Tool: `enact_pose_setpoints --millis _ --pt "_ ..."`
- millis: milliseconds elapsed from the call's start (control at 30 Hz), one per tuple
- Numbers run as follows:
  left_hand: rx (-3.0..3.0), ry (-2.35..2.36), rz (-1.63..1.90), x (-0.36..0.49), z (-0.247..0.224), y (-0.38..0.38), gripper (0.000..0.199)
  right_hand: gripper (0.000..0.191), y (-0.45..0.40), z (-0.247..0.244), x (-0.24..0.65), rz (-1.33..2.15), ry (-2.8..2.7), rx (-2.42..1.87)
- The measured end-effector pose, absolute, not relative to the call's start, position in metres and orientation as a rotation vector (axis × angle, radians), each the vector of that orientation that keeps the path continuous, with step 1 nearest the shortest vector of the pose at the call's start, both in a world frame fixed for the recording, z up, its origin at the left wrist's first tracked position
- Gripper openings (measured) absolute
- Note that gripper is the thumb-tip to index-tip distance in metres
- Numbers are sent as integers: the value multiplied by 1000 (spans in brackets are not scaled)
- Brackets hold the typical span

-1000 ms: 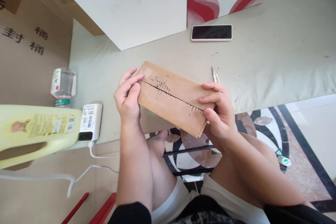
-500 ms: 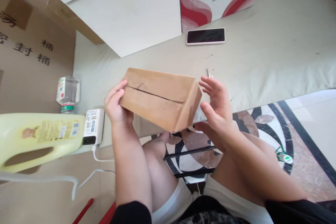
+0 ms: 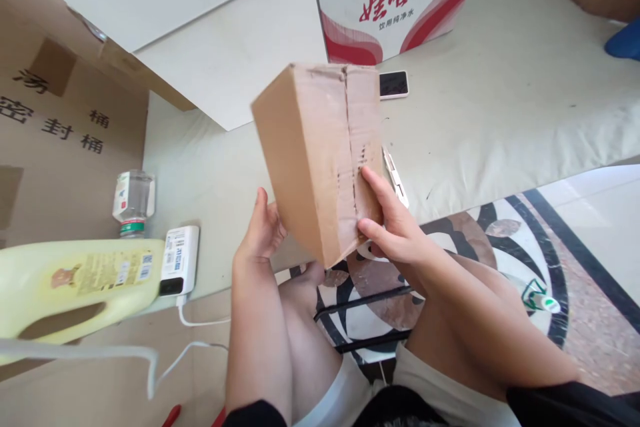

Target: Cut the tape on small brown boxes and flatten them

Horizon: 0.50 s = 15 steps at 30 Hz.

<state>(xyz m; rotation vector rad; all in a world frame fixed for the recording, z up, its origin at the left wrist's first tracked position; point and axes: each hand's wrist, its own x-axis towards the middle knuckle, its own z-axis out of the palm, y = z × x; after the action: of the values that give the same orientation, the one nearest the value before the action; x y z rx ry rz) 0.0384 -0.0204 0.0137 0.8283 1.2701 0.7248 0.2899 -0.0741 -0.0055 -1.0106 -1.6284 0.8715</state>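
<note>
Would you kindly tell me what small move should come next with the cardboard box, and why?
I would probably settle the left hand firmly against the cardboard box: it is held at a tilt, the right hand grips its seamed side, and the left thumb stands clear of it; whether that hand bears any weight is hard to tell.

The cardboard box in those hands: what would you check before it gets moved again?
1. Right hand on the cardboard box: ok, thumb and finger rest on the seamed face.
2. Left hand supporting it: cannot tell; its fingertips meet the box's edge in view, but contact is unclear.
3. Seam cut right through: cannot tell.
4. White tool set down: ok, lying on the cloth.
5. Phone fully visible: not ok, the box hides part.
</note>
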Motion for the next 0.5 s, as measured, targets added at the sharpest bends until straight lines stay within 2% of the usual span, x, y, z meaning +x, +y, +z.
enact_pose_setpoints --millis 100,233,267,333,433,500 --pt "980 1254 416 38 17 -24 83 56 -74 -5 293 880 -1495 -1057" --pt "1178 1305 182 33 12 -19 61 30 -72 -1 296 906 -1362 -1069" --pt "1212 1376 273 33 9 -16 53 27 -72 -1 295 915 -1357 -1071" --pt "1259 1541 682 31 3 -10 48 27 -72 1 292 944 -1401 -1050" --pt "1428 1481 1345 29 -4 -4 64 31 -74 1 285 1036 -1510 -958" --pt "1641 1329 1436 28 -6 -4 65 35 -76 0 283 1074 -1564 -949"
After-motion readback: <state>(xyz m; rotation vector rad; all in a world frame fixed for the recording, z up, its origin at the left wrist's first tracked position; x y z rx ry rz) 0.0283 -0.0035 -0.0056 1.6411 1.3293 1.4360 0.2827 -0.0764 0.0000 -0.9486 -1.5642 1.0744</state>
